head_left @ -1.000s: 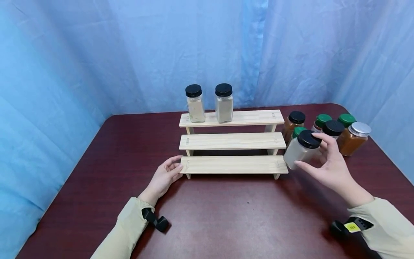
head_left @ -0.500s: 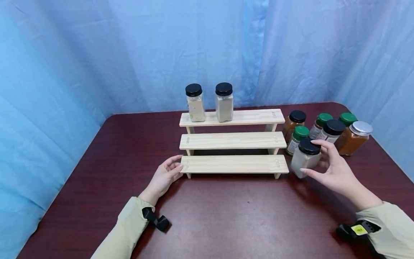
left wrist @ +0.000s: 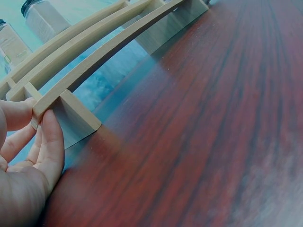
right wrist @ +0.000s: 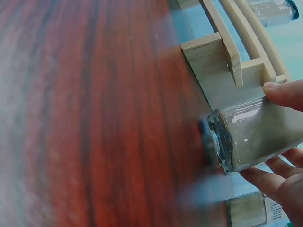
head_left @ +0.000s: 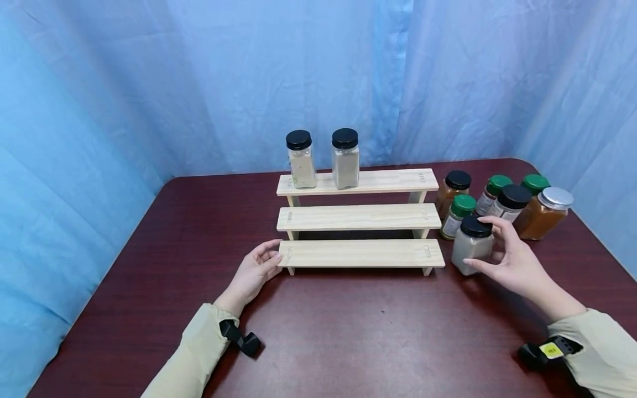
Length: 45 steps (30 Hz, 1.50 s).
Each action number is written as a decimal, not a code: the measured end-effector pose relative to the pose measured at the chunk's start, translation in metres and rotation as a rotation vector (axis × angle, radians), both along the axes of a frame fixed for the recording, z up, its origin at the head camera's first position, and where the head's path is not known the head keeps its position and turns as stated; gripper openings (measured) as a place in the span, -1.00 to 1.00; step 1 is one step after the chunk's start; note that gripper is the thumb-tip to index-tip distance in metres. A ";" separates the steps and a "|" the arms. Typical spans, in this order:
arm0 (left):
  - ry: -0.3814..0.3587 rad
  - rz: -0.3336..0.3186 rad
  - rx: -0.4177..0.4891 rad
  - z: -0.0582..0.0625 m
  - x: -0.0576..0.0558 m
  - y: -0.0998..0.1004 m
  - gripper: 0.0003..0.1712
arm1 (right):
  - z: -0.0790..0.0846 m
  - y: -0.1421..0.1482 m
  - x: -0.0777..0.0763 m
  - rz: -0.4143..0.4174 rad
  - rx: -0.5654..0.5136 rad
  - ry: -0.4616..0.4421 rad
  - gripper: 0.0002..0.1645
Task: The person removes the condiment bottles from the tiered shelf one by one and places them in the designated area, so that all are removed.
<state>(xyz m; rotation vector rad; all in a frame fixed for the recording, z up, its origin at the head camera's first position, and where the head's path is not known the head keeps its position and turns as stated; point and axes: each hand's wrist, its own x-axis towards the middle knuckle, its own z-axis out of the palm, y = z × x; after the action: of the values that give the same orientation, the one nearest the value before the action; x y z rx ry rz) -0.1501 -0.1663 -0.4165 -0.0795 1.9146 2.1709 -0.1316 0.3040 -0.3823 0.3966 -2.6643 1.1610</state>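
- L hand (head_left: 254, 271) pinching front L end of pale-wood 3-tier rack (head_left: 360, 254).
- R hand (head_left: 517, 265) pinching blk-lidded square clear-glass jar (head_left: 469, 250), greyish inside, just R of rack.

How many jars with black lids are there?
5. On the top shelf: a left jar and a right jar. In the right hand: a grey jar. Right of the wooden rack: a brown jar and a white-labelled jar. Others might be hidden there.

Blue curtains (head_left: 239, 83) hang behind the desk (head_left: 348, 337) and along both sides, creased and loosely folded, brighter at the left. The desk is dark red-brown with streaked grain and rounded far corners; light leaves a pale sheen near its front.
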 end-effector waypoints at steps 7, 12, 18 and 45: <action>-0.001 0.001 -0.005 -0.003 0.001 -0.001 -0.44 | -0.001 0.002 0.000 -0.016 0.022 -0.022 0.05; 0.004 -0.005 -0.004 -0.004 0.001 -0.001 -0.44 | -0.003 0.001 -0.001 -0.001 -0.011 -0.022 0.03; 0.017 -0.015 -0.006 -0.001 0.000 -0.001 -0.43 | -0.006 0.000 -0.002 0.021 -0.037 0.015 0.04; 0.015 -0.015 -0.012 -0.001 -0.001 -0.001 -0.43 | -0.002 0.009 -0.005 -0.023 0.014 0.110 -0.14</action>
<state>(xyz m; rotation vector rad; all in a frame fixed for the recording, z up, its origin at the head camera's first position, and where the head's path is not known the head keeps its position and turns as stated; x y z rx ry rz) -0.1509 -0.1673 -0.4179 -0.0510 1.9302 2.1573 -0.1370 0.3131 -0.3842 0.4186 -2.5772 1.0822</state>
